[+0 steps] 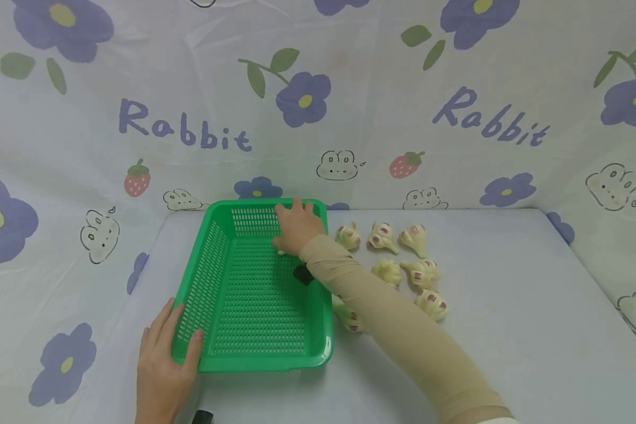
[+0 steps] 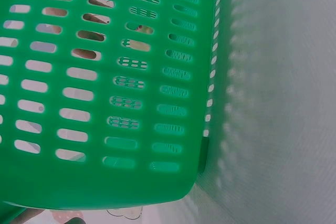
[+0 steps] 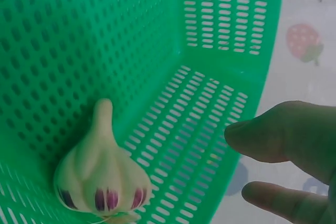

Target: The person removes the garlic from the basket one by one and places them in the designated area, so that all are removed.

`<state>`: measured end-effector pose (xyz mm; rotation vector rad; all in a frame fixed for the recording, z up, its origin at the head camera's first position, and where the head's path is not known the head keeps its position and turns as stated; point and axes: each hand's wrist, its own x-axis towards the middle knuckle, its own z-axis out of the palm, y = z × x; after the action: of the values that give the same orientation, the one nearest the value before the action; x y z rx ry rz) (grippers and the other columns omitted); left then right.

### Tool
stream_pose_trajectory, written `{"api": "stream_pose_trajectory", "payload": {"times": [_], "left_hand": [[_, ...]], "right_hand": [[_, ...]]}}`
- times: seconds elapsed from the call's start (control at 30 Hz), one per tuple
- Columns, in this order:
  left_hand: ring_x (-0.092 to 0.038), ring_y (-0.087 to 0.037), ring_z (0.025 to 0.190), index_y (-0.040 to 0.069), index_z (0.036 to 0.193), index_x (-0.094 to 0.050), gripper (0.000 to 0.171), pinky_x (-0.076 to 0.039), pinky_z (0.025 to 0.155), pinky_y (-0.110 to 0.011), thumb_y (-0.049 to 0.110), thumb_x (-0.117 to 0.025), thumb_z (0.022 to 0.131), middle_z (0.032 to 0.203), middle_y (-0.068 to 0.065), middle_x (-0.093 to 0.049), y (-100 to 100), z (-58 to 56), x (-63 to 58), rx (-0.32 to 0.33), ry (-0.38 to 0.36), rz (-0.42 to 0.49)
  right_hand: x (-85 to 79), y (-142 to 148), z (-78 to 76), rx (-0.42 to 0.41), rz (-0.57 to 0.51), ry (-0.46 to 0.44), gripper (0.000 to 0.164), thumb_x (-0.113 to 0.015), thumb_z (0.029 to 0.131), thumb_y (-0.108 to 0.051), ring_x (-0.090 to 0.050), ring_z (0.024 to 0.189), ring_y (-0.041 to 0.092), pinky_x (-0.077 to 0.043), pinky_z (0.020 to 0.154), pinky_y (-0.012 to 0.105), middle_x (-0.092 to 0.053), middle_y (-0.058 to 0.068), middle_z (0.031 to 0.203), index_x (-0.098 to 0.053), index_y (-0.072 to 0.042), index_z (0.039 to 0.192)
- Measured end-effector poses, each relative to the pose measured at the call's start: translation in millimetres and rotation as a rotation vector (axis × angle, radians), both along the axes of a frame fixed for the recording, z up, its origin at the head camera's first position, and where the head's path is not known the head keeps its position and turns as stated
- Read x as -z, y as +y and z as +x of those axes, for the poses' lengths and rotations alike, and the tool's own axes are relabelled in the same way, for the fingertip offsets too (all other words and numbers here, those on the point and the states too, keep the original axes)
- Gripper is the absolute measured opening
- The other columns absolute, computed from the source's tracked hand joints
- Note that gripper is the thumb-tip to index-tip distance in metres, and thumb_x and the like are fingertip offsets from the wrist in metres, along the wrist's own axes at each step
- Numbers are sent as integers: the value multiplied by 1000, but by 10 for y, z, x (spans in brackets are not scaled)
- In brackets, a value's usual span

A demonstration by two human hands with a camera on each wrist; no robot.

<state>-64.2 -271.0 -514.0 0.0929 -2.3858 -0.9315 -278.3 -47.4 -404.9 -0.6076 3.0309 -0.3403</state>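
A green plastic basket with slotted walls stands on the table. At its near left corner is my left hand, holding the rim with fingers along the left side and thumb across the corner. My right hand is over the far right part of the basket, fingers spread and holding nothing. Below it, a garlic bulb with purple patches lies inside against the basket; in the head view the hand hides most of it. In the right wrist view, the thumb and a finger are apart from the bulb.
Right of the basket, several more garlic bulbs lie on the white table, some partly behind the right sleeve. A printed cloth with flowers and rabbits hangs behind. A small black object shows beside the left wrist.
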Motion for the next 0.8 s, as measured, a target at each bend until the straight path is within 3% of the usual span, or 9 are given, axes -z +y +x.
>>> {"api": "stream_pose_trajectory", "payload": {"times": [0.4, 0.67, 0.8], "left_hand": [[-43, -43, 147, 9, 149, -56, 57, -23, 122, -72, 21, -73, 95, 159, -14, -49, 3, -7, 5, -5, -10, 2], [-43, -44, 147, 9, 149, -56, 57, -22, 122, -72, 21, -73, 95, 159, -15, -49, 2, -12, 11, -5, -16, 4], [-44, -45, 145, 9, 149, -56, 57, -21, 123, -73, 21, -73, 95, 158, -15, -49, -6, -15, 20, -1, -2, 6]], "right_hand": [[152, -121, -218, 95, 70, -75, 68, -72, 98, -40, -42, 143, 46, -59, 98, 50, -37, 26, 159, -46, -16, 157], [286, -164, -269, 131, 135, -120, 70, -76, 94, -40, -47, 137, 43, -59, 95, 47, -41, 24, 153, -48, -18, 155], [316, -182, -261, 130, 145, -146, 70, -74, 96, -35, -46, 140, 46, -59, 97, 48, -35, 27, 160, -46, -18, 158]]}}
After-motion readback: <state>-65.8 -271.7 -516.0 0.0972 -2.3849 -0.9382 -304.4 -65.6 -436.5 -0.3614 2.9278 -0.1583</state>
